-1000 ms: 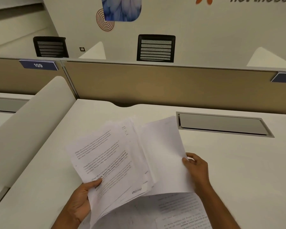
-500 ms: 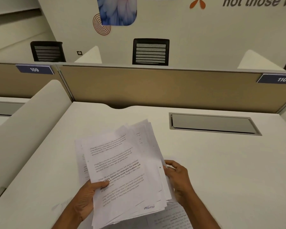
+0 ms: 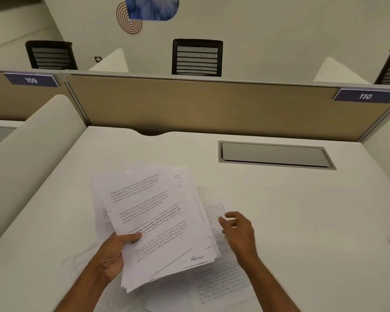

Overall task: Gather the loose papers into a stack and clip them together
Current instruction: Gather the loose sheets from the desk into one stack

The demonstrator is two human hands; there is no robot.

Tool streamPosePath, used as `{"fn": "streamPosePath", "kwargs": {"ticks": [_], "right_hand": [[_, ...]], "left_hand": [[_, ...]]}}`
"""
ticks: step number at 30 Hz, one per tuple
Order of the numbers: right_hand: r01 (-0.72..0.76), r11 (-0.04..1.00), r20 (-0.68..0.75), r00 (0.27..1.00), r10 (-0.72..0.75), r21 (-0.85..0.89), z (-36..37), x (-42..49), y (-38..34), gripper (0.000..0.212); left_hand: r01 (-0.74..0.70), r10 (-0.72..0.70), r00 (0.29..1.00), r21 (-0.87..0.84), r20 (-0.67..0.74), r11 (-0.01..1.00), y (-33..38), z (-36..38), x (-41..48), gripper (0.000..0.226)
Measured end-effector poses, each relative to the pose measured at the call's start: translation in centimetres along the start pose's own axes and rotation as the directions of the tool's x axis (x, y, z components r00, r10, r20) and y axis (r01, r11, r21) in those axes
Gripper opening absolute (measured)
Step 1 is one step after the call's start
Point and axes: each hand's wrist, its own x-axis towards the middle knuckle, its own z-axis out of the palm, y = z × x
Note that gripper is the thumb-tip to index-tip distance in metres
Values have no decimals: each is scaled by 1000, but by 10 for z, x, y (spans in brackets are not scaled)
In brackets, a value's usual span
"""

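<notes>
left hand (image 3: 113,255) grips fanned paper stack (image 3: 158,221) at its near-left corner, above the table's (image 3: 302,210) near edge | right hand (image 3: 239,230) over loose sheet (image 3: 221,280), grasp unclear | papers likely light, floppy, slippery: pinch edges, support underneath

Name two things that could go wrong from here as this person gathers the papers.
The stack is fanned and only the left hand grips it, at its lower edge, so sheets could slide out.
Loose sheets lie on the desk partly beneath the stack and might be missed.
</notes>
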Motion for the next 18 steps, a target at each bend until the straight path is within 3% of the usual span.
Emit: {"fn": "streamPosePath", "kwargs": {"ticks": [2, 5, 7, 10, 18], "right_hand": [[4, 971, -81, 996, -24, -240, -20, 2, 20, 49], [-87, 858, -22, 996, 87, -507, -38, 2, 39, 90], [-115, 762, 13, 987, 160, -637, -41, -3, 45, 103], [-99, 683, 20, 986, 164, -723, -38, -8, 53, 109], [-56, 762, 62, 990, 125, -645, -47, -11, 58, 93]], "left_hand": [[-2, 3, 1000, -46, 5, 999, -1, -7, 1, 71], [-7, 7, 1000, -85, -3, 996, -3, -15, 0, 75], [-1, -1, 1000, -100, -19, 995, -5, -16, -1, 68], [3, -7, 999, -86, -38, 996, -10, -14, -4, 68], [-16, 9, 998, -113, -56, 994, -18, 4, -21, 65]]}}
